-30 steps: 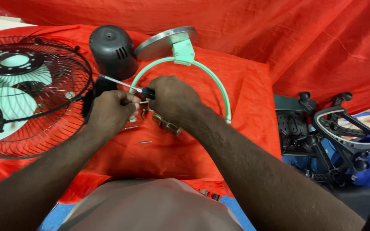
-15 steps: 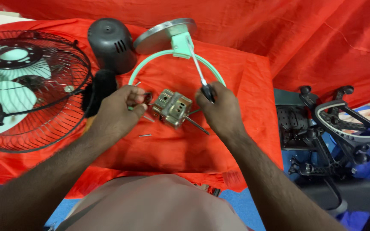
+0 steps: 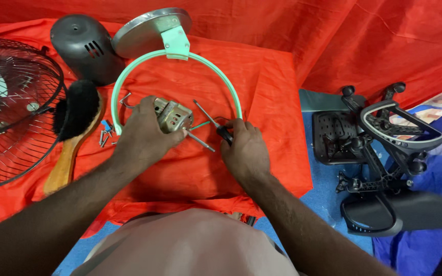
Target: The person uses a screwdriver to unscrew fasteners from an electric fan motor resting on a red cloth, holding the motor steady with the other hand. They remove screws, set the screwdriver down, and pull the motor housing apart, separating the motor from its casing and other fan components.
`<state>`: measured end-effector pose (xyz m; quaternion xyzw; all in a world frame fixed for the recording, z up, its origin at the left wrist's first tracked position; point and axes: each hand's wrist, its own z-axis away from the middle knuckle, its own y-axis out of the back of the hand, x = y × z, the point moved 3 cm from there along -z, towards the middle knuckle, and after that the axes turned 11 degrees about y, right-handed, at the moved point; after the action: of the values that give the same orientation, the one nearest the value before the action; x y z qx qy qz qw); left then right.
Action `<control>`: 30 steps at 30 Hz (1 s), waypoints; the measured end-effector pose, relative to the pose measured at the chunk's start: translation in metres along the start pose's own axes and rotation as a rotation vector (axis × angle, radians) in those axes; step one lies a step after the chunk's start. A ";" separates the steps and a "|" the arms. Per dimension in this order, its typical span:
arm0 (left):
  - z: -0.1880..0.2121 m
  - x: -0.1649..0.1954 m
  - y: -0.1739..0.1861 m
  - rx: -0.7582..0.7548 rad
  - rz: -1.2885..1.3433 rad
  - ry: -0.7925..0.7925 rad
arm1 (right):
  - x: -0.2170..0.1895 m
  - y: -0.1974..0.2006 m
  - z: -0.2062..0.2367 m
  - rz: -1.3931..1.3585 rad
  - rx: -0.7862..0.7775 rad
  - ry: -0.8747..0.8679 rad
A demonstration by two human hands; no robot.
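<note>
— The hands, first: where are they?

— Both over a red-draped tabletop (image 3: 277,102). The left hand (image 3: 141,134) is closed around a small metal motor block (image 3: 173,115), fingers curled over its near side. The right hand (image 3: 245,148) pinches the black handle of a screwdriver (image 3: 212,122), its shaft angled up and to the left, just beside the block.

— And around them, biggest first?

— At the left edge, a black wire fan guard (image 3: 11,128) with a pale blade behind its bars. On the floor to the right, well apart, lie black chair parts (image 3: 384,143). A mint-green ring (image 3: 180,56) arcs round the hands, joined at the top to a tilted grey metal disc (image 3: 149,28). Beside the disc stands a dark grey domed motor cover (image 3: 85,46). A wooden-handled brush (image 3: 75,135) with black bristles lies between guard and ring. Smallest, a scatter of screws (image 3: 106,137) sits just beside the brush, near the left hand.
</note>
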<state>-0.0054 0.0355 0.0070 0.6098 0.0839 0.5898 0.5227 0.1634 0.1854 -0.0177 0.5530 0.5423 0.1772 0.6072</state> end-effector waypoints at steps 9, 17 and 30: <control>0.003 0.001 0.023 -0.336 0.806 0.476 | 0.005 0.036 0.008 -0.408 0.112 -0.274; 0.010 0.015 0.036 -0.536 1.179 0.494 | -0.007 0.034 0.011 -0.378 0.137 -0.217; 0.007 0.006 0.039 -0.710 1.452 0.370 | -0.014 0.026 0.033 -0.171 -0.037 -0.364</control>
<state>-0.0181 0.0193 0.0410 0.2042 -0.4373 0.8627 0.1509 0.1970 0.1666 0.0050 0.5165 0.4652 0.0320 0.7182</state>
